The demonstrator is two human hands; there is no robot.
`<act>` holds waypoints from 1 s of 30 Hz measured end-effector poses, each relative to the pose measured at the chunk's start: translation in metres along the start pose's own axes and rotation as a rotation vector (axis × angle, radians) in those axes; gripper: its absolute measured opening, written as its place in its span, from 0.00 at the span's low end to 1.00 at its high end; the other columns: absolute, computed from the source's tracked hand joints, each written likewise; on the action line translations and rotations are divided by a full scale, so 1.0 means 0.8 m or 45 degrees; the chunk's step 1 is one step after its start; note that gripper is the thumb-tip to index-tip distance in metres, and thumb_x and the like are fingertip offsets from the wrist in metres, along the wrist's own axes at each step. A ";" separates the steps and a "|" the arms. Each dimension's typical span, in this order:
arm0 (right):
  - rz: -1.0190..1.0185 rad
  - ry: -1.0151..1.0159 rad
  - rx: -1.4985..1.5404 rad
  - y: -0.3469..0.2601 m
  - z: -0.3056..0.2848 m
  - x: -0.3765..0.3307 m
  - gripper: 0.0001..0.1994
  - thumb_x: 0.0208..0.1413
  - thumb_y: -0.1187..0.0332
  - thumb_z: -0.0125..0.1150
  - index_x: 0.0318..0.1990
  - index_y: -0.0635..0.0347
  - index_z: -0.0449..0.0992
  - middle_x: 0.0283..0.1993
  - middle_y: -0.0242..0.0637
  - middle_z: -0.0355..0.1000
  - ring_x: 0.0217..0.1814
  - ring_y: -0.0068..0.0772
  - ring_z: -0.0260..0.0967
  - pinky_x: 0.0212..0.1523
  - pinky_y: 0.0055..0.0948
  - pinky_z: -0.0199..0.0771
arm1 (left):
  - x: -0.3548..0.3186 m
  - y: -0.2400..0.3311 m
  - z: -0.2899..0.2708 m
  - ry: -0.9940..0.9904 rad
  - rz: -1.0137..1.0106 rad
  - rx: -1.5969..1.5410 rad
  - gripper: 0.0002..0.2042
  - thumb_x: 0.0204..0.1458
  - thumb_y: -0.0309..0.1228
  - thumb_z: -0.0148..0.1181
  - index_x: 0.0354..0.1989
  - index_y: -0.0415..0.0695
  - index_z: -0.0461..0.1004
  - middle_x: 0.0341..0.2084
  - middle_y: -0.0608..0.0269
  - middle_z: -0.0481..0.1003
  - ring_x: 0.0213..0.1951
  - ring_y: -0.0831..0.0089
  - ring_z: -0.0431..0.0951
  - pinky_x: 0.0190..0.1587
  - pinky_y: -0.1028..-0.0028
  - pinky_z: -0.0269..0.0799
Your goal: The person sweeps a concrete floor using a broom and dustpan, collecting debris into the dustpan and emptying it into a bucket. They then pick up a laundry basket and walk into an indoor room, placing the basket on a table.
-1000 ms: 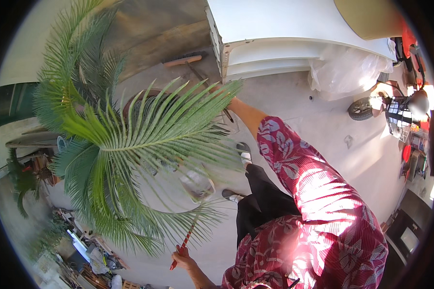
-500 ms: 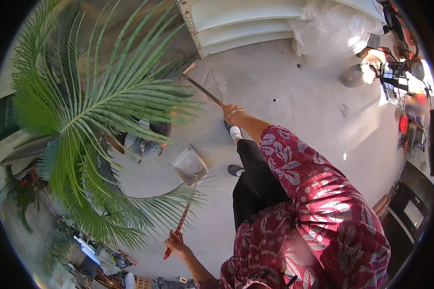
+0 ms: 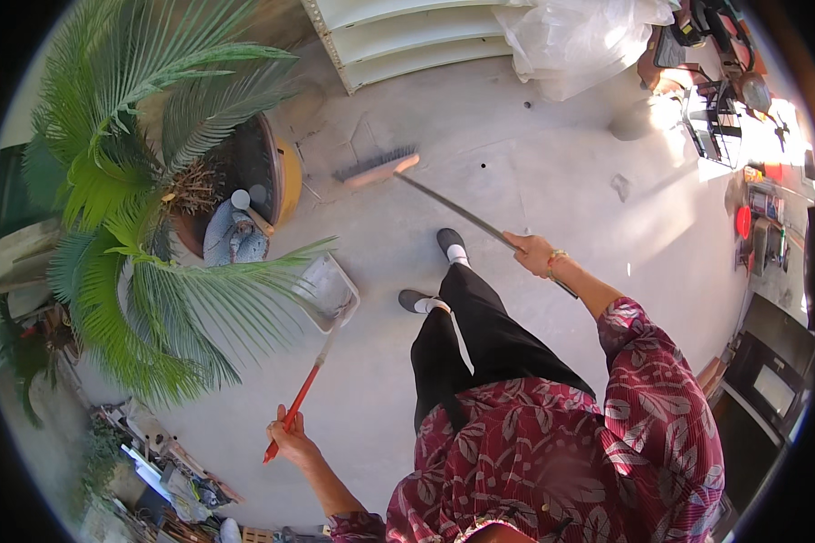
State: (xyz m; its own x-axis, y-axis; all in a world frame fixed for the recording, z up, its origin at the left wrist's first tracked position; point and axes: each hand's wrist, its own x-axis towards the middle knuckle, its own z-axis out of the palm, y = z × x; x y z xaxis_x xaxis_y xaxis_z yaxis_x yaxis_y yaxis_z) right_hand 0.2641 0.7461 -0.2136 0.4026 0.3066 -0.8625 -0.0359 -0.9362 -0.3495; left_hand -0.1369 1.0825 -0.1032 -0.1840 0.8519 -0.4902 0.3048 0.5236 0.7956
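My left hand (image 3: 291,439) is closed round the red handle of a long-handled dustpan (image 3: 357,299). Its pale scoop rests on the floor beside the fern-like palm fronds, which overlap part of its edge. Out to the right, my right hand (image 3: 532,254) grips the dark pole of a broom (image 3: 369,172). The broom's pinkish head lies at the far side, near the pot, with its dark bristles pointing away from me. My feet stand on the floor between the two tools.
At left, a large palm (image 3: 136,253) spreads over a round planter (image 3: 287,185) with a speckled ornament beside it. White shelves (image 3: 417,50) and clear plastic sheeting (image 3: 575,45) stand at the back. Assorted goods line the right side, and clutter (image 3: 181,480) lies at lower left.
My right hand has drawn the broom rightward and nearer, bringing its head out from behind the fronds. My left hand and the dustpan have shifted left in view as my viewpoint moved.
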 end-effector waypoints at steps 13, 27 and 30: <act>0.342 0.092 -0.140 -0.005 0.024 0.160 0.36 0.45 0.80 0.37 0.63 0.40 0.40 0.30 0.51 0.70 0.20 0.44 0.68 0.18 0.37 0.69 | 0.006 -0.008 0.027 0.003 0.012 0.037 0.11 0.44 0.34 0.46 0.31 0.38 0.61 0.39 0.48 0.70 0.36 0.64 0.72 0.39 0.70 0.71; 0.408 0.098 0.740 0.035 -0.110 0.187 0.13 0.53 0.70 0.45 0.46 0.56 0.61 0.13 0.35 0.59 0.10 0.29 0.58 0.10 0.28 0.59 | 0.009 -0.001 0.040 0.028 0.027 0.044 0.11 0.43 0.35 0.48 0.28 0.40 0.60 0.39 0.47 0.71 0.35 0.63 0.73 0.36 0.70 0.73; 0.365 -0.184 0.506 0.105 -0.045 0.295 0.17 0.51 0.53 0.39 0.33 0.58 0.65 0.17 0.36 0.66 0.20 0.35 0.66 0.19 0.35 0.65 | 0.022 0.003 0.047 -0.077 0.032 0.048 0.09 0.45 0.34 0.47 0.27 0.41 0.60 0.39 0.47 0.71 0.37 0.65 0.73 0.38 0.70 0.72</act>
State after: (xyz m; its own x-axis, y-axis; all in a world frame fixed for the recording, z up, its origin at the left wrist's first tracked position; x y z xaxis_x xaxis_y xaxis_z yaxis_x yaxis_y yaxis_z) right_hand 0.3894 0.7337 -0.4332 0.1958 0.0942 -0.9761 -0.4826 -0.8573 -0.1795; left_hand -0.1045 1.0983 -0.1233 -0.1193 0.8625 -0.4918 0.3435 0.5006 0.7946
